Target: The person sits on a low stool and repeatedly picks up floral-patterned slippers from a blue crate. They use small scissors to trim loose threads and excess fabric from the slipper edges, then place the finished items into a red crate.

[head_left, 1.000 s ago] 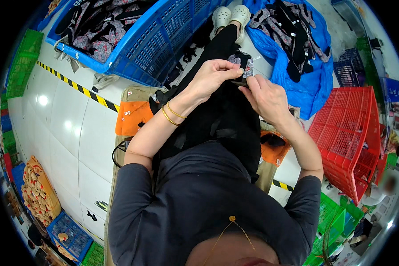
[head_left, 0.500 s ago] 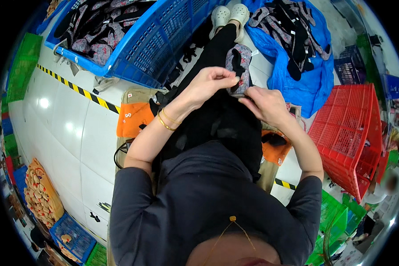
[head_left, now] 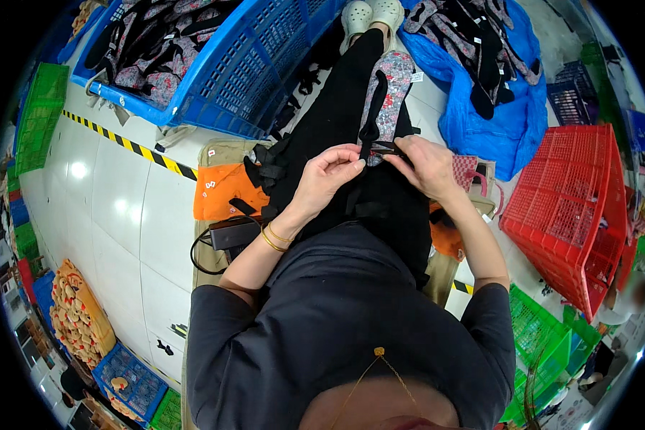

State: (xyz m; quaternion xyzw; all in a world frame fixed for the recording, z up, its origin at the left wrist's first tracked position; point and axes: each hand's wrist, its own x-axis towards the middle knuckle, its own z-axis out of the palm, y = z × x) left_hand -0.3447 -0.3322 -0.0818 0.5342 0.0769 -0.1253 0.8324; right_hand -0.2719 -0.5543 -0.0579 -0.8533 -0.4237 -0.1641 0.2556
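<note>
the patterned fabric piece [head_left: 393, 93] lies lengthwise over your black trousers [head_left: 337, 107], between your hands and your pale clogs [head_left: 387, 13]. its long axis runs away from you, its far, rounded end leaning slightly right and pointing toward the clogs. a black band [head_left: 369, 127] follows its left side; a white tag [head_left: 416, 77] sticks out right near the far end. your left hand [head_left: 328, 175] is nearly closed, thumb and fingers pinching the band at the near end. your right hand [head_left: 428, 166] is curled, thumb and forefinger closed on a small dark object [head_left: 385, 148] whose kind i cannot tell.
</note>
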